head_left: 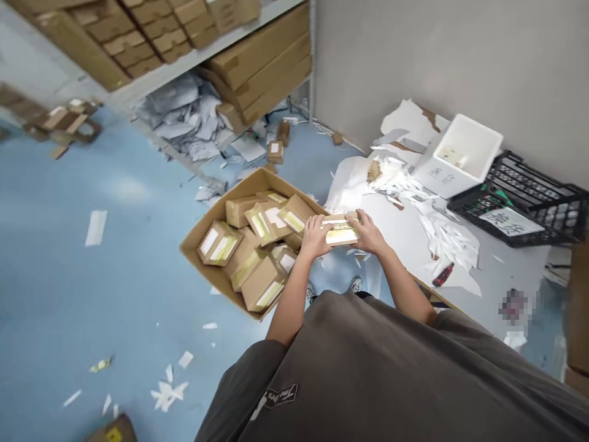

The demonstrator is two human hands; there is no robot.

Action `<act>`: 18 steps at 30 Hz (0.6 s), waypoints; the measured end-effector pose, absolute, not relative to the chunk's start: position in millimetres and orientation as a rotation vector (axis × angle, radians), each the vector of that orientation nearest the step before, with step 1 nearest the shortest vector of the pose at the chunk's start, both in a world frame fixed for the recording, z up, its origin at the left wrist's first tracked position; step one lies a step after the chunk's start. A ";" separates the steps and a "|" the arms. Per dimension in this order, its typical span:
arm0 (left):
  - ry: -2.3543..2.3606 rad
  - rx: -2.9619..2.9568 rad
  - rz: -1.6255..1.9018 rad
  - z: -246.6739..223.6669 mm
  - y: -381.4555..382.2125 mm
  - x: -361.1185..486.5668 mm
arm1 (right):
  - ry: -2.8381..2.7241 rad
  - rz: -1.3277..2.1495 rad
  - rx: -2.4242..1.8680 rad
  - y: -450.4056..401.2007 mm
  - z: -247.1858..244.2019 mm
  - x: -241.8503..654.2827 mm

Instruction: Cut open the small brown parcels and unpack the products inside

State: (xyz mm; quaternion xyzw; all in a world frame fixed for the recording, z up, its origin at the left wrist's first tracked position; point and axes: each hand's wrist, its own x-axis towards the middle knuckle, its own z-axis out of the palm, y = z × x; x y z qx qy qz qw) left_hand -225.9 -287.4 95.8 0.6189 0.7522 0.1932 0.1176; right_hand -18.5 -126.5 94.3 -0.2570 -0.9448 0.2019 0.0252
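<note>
A small cardboard box (339, 234) with white labels and yellowish tape is held level in front of me. My left hand (315, 237) grips its left end, and my right hand (368, 233) grips the right end, fingers closed around the edges. Just left of my hands stands a large open carton (216, 215) on the floor. Several taped and labelled cardboard boxes (265, 222) lie jumbled inside it. To the right is a white worktable (405, 245) strewn with torn white paper strips (446, 239).
On the table sit a white foam box (432, 162), a black plastic crate (510, 209) and a red-black cutter-like tool (443, 274). A shelf (184, 64) with stacked boxes rises at the back left. Paper scraps (168, 394) litter the blue floor (138, 294).
</note>
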 end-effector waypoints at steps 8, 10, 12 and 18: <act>1.838 2.073 0.432 75.9 -133.6 -96.1 | -2.649 0.649 -1.328 -57.8 67.3 145.8; 1.751 2.105 0.360 60.5 -94.2 -56.2 | -2.569 0.690 -1.441 -39.9 48.1 186.6; 1.685 2.119 0.275 40.5 -59.7 -18.1 | -2.500 0.734 -1.550 -24.1 26.0 222.1; 1.574 2.081 0.035 -16.1 0.9 56.8 | -2.345 0.932 -1.824 5.0 -32.9 284.4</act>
